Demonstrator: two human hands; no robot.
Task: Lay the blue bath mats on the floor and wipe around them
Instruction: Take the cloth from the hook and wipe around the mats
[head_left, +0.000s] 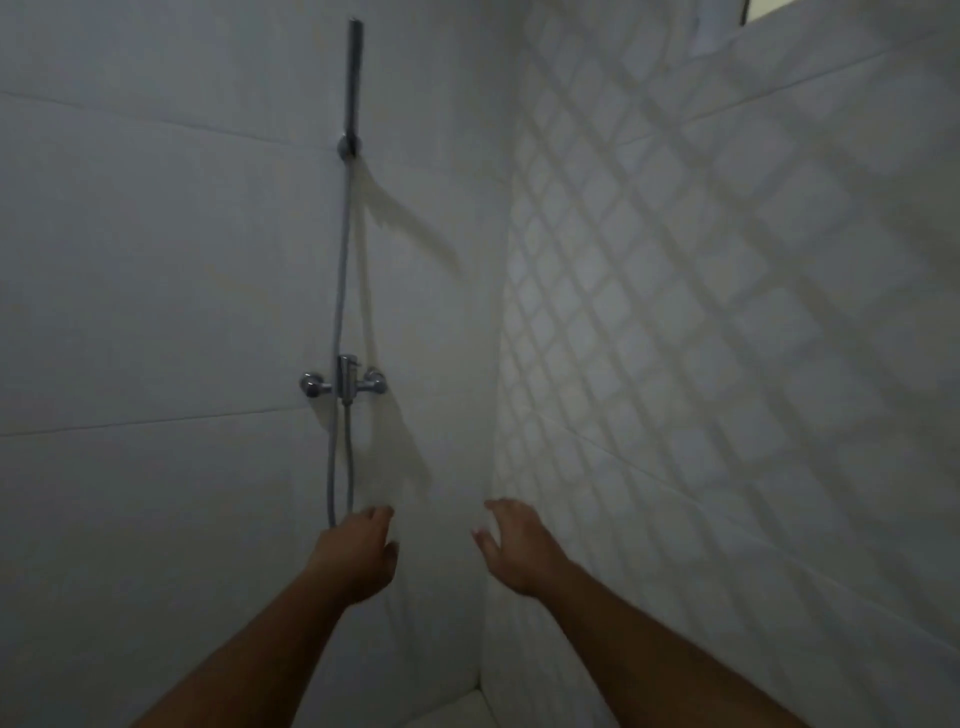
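Our left hand (358, 553), right hand (517, 545) reach toward wall corner, fingers loose, grasping nothing. Shower hose (342, 260) hangs just beside left hand; mixer tap (344, 383) above it.

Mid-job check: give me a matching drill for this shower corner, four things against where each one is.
Things:
1 shower head
2 mixer
3 left hand
4 lattice shadow

Places:
a on the right wall
b low, holding nothing, by the bottom loop of the hose
c high on the left wall, upright
d mid-height on the left wall, below the shower head

Pairs: 1-c; 2-d; 3-b; 4-a
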